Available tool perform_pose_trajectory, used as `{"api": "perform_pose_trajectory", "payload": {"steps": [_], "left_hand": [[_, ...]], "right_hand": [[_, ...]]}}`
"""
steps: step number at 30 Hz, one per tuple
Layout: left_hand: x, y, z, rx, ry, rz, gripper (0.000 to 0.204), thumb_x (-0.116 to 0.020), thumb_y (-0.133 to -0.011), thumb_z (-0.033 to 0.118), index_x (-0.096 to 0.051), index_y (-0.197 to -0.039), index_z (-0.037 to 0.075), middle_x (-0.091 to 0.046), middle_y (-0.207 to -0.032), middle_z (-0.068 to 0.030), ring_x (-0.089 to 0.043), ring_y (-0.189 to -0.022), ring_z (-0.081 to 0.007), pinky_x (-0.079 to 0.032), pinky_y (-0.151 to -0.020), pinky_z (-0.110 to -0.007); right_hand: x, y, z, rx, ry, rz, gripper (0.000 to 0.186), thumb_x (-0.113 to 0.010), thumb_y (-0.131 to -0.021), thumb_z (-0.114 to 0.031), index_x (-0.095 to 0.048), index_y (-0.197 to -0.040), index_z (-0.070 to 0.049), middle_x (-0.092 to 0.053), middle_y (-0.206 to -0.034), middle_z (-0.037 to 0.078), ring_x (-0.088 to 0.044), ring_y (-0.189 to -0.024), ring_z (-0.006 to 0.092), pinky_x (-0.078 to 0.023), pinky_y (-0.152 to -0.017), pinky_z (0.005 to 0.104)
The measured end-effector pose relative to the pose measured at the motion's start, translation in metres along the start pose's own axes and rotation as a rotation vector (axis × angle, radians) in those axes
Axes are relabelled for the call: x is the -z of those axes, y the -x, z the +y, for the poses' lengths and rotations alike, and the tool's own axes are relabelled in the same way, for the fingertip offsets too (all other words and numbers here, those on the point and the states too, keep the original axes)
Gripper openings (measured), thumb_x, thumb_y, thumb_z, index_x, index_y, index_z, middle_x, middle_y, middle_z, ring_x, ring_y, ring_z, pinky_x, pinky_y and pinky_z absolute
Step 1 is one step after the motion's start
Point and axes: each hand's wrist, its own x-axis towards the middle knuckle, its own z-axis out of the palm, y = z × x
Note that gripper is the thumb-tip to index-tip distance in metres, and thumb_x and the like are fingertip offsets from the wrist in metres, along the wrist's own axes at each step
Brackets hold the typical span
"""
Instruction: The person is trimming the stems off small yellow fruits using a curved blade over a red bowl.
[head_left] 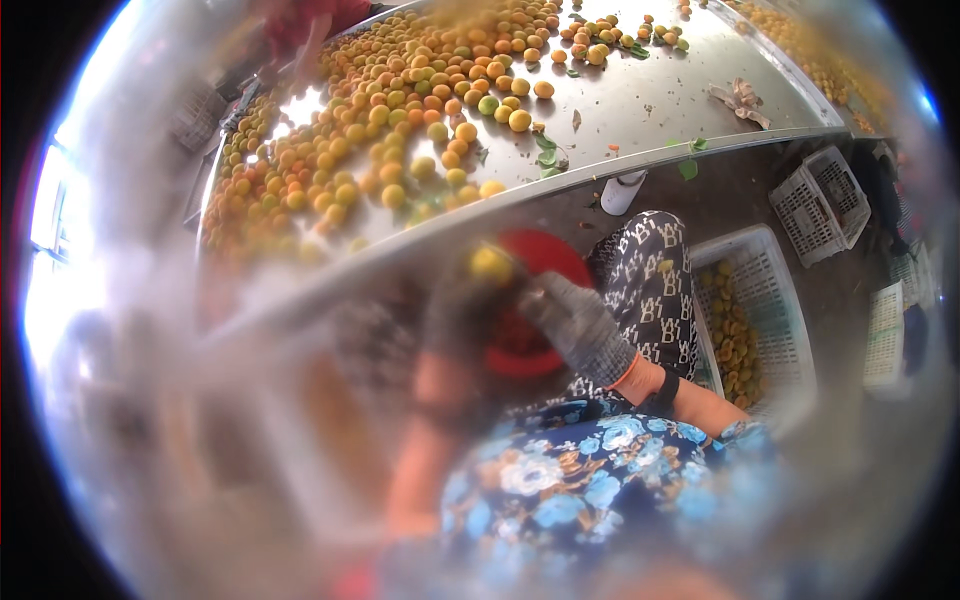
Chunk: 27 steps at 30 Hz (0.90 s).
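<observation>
Fruit (490,263) sits gripped in the blurred left hand (462,310), near side of the table (680,95); I cannot tell whether the right hand (580,325) grips anything. Slack hold could drop it.

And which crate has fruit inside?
The big white crate beside the patterned trouser leg. It shows a pile of fruit; I see none in the other crates.

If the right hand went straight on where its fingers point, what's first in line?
Probably the yellow fruit by the blurred left hand; how far from the right hand is unclear.
</observation>
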Motion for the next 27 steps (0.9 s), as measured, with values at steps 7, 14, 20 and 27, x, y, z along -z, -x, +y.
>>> {"api": "perform_pose_trajectory", "payload": {"steps": [7, 14, 20, 27], "left_hand": [[-0.006, -0.002, -0.002, 0.092, 0.029, 0.016, 0.044, -0.069, -0.089, 0.015, -0.055, -0.128, 0.001, -0.066, -0.113, -0.0179, -0.066, -0.105, -0.0297, -0.053, -0.094, -0.039], [-0.021, -0.001, 0.008, 0.069, 0.126, 0.066, 0.042, -0.075, -0.081, 0.006, -0.060, -0.120, 0.001, -0.069, -0.106, -0.0108, -0.067, -0.099, -0.0229, -0.054, -0.092, -0.035], [-0.013, -0.005, 0.007, 0.047, 0.247, 0.057, 0.045, -0.075, -0.082, 0.013, -0.059, -0.123, 0.003, -0.068, -0.108, -0.0150, -0.068, -0.096, -0.0274, -0.056, -0.089, -0.040], [-0.021, -0.009, -0.012, 0.061, 0.220, 0.083, 0.039, -0.071, -0.089, 0.015, -0.057, -0.124, 0.005, -0.066, -0.108, -0.0103, -0.065, -0.100, -0.0213, -0.054, -0.090, -0.034]], "right_hand": [[0.000, -0.006, -0.007, -0.042, -0.042, 0.022, 0.040, -0.063, -0.097, -0.025, -0.059, -0.129, -0.002, -0.069, -0.096, 0.023, -0.070, -0.087, 0.0356, -0.055, -0.075, 0.0410], [0.000, -0.015, -0.012, -0.097, 0.072, 0.008, 0.038, -0.060, -0.099, -0.024, -0.059, -0.130, -0.002, -0.071, -0.103, 0.023, -0.070, -0.097, 0.0359, -0.055, -0.080, 0.0401], [-0.004, -0.003, -0.004, -0.205, 0.010, -0.064, 0.036, -0.058, -0.100, -0.022, -0.059, -0.130, -0.002, -0.071, -0.101, 0.021, -0.072, -0.092, 0.0321, -0.056, -0.078, 0.0361], [-0.016, -0.016, 0.015, -0.179, -0.221, 0.073, 0.037, -0.060, -0.099, -0.019, -0.058, -0.129, 0.001, -0.071, -0.105, 0.022, -0.070, -0.096, 0.0234, -0.054, -0.083, 0.0342]]}}
